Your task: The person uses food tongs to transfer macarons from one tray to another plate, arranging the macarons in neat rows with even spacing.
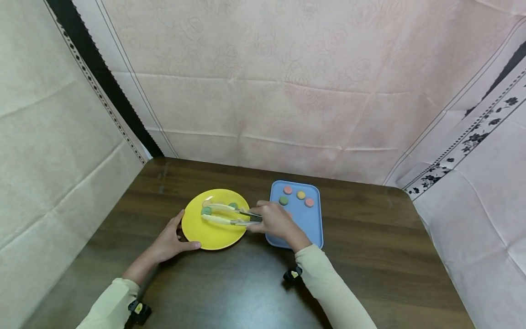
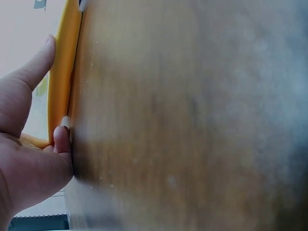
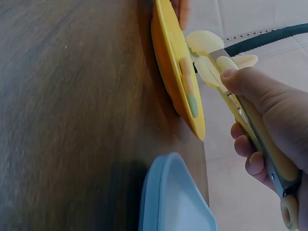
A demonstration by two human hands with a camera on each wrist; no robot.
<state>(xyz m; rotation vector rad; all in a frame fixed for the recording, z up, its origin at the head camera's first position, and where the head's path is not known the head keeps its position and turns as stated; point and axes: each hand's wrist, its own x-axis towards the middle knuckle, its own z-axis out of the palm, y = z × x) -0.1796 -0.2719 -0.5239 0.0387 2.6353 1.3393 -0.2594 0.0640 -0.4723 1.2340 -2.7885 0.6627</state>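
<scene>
My left hand (image 1: 168, 242) holds the yellow plate (image 1: 215, 237) by its left rim, thumb at the near edge and fingers at the side. With my right hand (image 1: 274, 221) I grip a pair of tongs (image 1: 218, 220) with pale, spoon-like ends, reaching over the plate from the right. The tong arms stand apart, and a green disc (image 1: 206, 210) shows right at their tips. Behind the tongs, a beige disc (image 1: 206, 203) and a second green disc (image 1: 233, 205) lie on the plate, partly covered. In the right wrist view, the tongs' ends (image 3: 206, 42) overlap the plate's rim.
A blue tray (image 1: 306, 226) stands right of the plate, partly behind my right hand. On it lie pink discs (image 1: 309, 202), a yellow disc (image 1: 301, 195) and a green disc (image 1: 283, 200). The brown wooden table (image 1: 370, 256) ends at pale curtains (image 1: 287, 114).
</scene>
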